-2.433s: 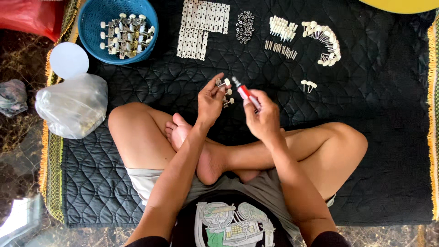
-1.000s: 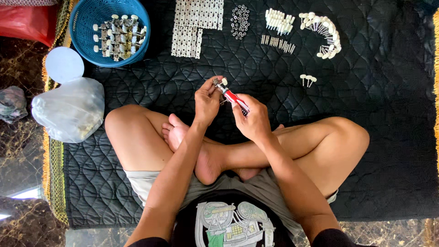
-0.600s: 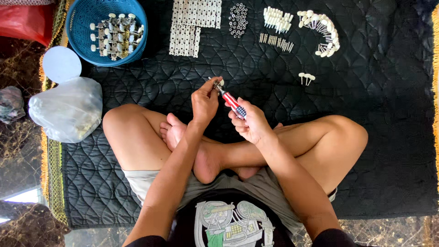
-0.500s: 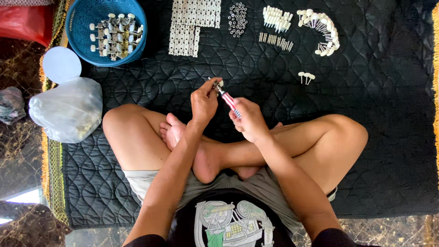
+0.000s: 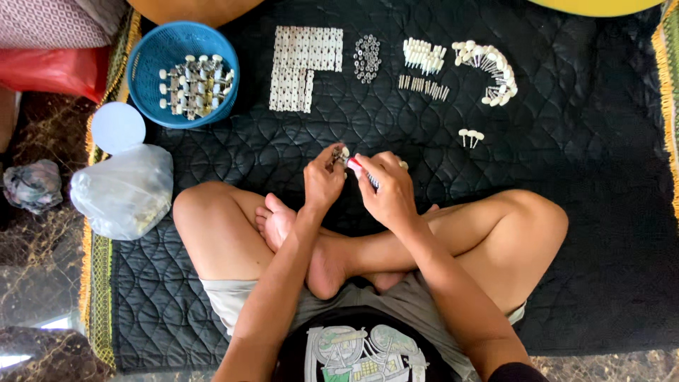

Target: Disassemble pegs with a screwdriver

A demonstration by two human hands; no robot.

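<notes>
I sit cross-legged on a black quilted mat (image 5: 580,212). My left hand (image 5: 322,180) pinches a small metal part with a white knob (image 5: 340,155) just above my feet. My right hand (image 5: 387,189) grips a red-handled screwdriver (image 5: 359,170), its tip pointing left at that part. Both hands meet in front of my crossed legs.
A blue basket (image 5: 159,60) of assembled knobbed parts stands at the back left. Along the back lie a white grid of plates (image 5: 304,64), small dark washers (image 5: 366,58), white pegs (image 5: 422,55), short pins (image 5: 423,85) and an arc of white knobs (image 5: 491,67). A plastic bag (image 5: 124,191) and a white lid (image 5: 117,127) lie at left.
My right hand has swung the screwdriver closer and flatter against the part, so less of the red handle shows. The view has shifted slightly.
</notes>
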